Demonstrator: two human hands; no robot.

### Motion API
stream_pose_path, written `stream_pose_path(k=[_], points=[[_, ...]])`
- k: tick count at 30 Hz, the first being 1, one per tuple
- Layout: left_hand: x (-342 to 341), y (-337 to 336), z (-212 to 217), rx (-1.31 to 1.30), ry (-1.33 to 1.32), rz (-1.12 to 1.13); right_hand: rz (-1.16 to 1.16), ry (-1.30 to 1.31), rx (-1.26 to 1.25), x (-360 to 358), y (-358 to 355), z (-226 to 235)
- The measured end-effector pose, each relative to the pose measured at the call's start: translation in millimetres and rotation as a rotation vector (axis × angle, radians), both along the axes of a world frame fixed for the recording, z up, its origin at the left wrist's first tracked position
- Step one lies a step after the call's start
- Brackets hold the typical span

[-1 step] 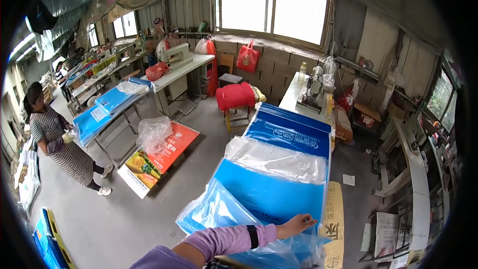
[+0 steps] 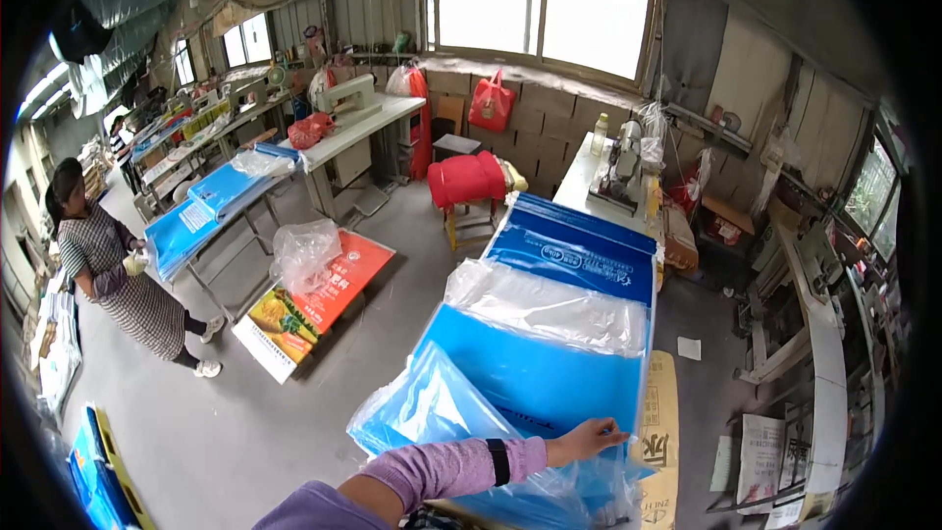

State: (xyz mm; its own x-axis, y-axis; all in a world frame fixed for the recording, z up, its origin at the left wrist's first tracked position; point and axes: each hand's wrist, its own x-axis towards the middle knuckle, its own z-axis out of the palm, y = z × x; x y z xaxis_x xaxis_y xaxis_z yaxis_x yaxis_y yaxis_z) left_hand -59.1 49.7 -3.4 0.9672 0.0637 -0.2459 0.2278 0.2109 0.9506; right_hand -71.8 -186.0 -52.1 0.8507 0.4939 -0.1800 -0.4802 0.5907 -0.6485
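My left hand [image 2: 586, 440], below a purple sleeve with a black band, reaches across to the right edge of a stack of blue printed woven bags [image 2: 549, 358]. Its fingers are pinched together at the edge of a sheet of clear plastic film [image 2: 432, 402], which lies loosely folded over the near left part of the stack. The exact grip at the fingertips is small and hard to make out. Farther up the stack lies a crumpled band of whitish clear plastic [image 2: 554, 304]. My right hand is out of view.
A yellow printed bag [image 2: 659, 432] shows beside the stack's right edge. Beyond stand a sewing machine [image 2: 620, 172] and a red bundle on a stool [image 2: 466, 182]. Left are an orange bag pile [image 2: 348, 280] and a co-worker [image 2: 108, 260] at a table of blue bags [image 2: 201, 216].
The whole view has shifted very slightly. My left hand stays at the stack's right edge, and the clear film's fold has moved a little.
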Motion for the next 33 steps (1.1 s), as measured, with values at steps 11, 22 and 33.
stream_pose_path(k=[11,22,33], points=[[-23.7,3.0,-15.0,0.976,-0.574,-0.376,0.041,-0.822,-1.207,-35.1,21.9,83.5],[3.2,-32.1,-60.2,0.283,-0.180,0.204,-0.203,-0.805,-1.259,-33.1,15.6,34.8],[2.5,21.4,-13.7,1.145,-0.617,-0.206,-0.155,-0.028,-0.552,-36.2,45.7,114.3]])
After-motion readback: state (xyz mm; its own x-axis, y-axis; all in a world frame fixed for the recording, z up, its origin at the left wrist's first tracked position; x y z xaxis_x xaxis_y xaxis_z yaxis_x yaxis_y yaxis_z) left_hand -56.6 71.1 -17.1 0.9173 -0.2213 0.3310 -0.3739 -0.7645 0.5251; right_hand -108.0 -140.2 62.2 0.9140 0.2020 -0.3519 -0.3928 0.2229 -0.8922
